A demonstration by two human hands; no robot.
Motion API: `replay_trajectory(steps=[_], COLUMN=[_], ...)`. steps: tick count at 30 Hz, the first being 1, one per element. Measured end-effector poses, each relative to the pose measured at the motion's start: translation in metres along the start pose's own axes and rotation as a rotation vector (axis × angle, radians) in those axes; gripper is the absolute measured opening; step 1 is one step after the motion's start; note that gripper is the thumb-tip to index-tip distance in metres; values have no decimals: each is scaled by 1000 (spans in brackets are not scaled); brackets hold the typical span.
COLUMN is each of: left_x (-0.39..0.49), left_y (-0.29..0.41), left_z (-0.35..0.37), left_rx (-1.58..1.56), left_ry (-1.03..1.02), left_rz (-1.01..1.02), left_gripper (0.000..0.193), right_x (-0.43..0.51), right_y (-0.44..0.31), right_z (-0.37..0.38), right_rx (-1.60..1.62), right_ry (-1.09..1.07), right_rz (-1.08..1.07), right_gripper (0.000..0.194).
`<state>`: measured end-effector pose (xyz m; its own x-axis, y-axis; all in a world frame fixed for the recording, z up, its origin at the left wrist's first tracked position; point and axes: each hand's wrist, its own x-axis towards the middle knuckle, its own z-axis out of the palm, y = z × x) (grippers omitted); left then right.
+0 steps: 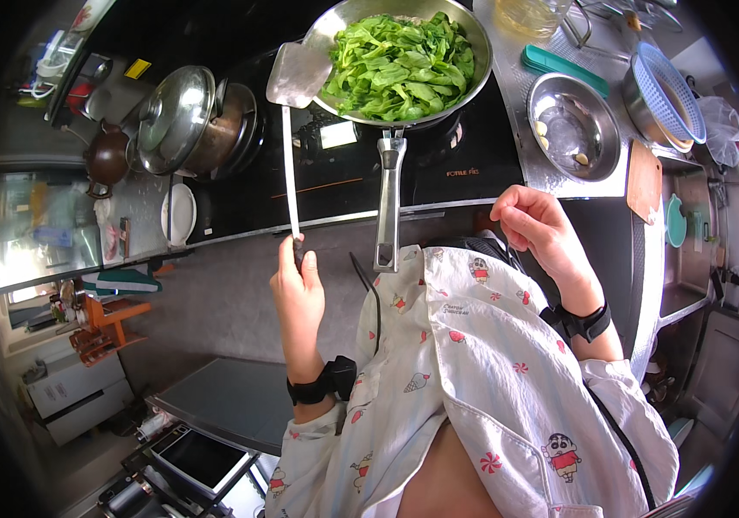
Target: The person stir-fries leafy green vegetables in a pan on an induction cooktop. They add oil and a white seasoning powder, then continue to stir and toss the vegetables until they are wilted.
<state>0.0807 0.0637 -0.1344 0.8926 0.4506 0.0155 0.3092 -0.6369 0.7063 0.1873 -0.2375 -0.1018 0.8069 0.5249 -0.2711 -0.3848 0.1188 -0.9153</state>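
Note:
My left hand (298,281) is closed around the dark grip of a metal wok spatula (291,175). The spatula's broad blade lies at the left rim of a steel frying pan (482,65). Leafy greens (402,71) are heaped in the pan, which stands on a black glass cooktop (337,175). The pan's handle points towards my body, between my hands. My right hand (531,223) is held near the cooktop's front right corner, its fingers curled; whether anything small is between the fingertips cannot be told.
Right of the cooktop are a steel bowl (573,107) with several garlic cloves, a teal case (563,70), a wooden cutting board (644,178), a blue colander (667,90) and a sink (687,259). A lidded pot (178,123) and a white plate (179,213) are at the left.

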Motion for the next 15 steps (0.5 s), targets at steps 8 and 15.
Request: replay_trajectory(steps=[8,15], left_x=[-1,-9], left_y=[-4,9], left_z=[-3,3], left_rx=[245,247], left_ry=[-79,-88], left_rz=[-37,42], left_gripper=[27,26], right_x=[-2,0], right_y=[1,2], right_z=[0,1], right_rx=[0,-5], right_ry=[40,7], right_rz=[-16,-18], right_gripper=[15,16])
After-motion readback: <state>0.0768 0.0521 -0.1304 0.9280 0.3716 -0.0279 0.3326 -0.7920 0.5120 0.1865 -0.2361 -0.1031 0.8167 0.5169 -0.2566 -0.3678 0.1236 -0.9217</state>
